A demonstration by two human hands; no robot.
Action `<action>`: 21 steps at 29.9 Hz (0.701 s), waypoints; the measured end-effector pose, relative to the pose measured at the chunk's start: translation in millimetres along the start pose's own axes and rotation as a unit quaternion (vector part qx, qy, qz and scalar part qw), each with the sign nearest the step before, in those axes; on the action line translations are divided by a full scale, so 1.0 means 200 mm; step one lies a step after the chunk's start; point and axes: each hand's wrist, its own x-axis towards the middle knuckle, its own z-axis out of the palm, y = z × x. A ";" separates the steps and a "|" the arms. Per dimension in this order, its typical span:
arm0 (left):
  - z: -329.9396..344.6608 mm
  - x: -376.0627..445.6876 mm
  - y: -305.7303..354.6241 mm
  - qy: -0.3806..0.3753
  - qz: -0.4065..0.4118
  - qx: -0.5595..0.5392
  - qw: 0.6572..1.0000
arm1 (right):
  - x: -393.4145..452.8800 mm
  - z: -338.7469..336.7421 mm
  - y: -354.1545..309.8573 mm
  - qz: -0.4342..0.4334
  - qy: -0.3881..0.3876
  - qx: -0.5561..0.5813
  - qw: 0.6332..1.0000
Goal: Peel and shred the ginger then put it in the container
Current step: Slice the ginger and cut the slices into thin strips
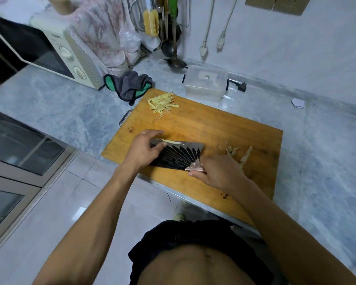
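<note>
On the cutting board (224, 128), the right hand (218, 173) grips the cleaver (176, 155) handle; left hand (145, 146) fingers curl on ginger (164, 141). Shredded ginger (162, 103) lies at the far-left corner, peels (237, 153) near the right edge, the container (205, 83) just beyond.

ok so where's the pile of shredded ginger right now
In the head view the shredded ginger lies at the far left corner of the cutting board, just right of the grey-green cloth and left of the clear container.
</note>
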 end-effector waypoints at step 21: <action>-0.01 0.01 -0.14 0.059 -0.038 -0.051 0.996 | -0.11 0.02 0.14 0.212 0.016 0.301 0.930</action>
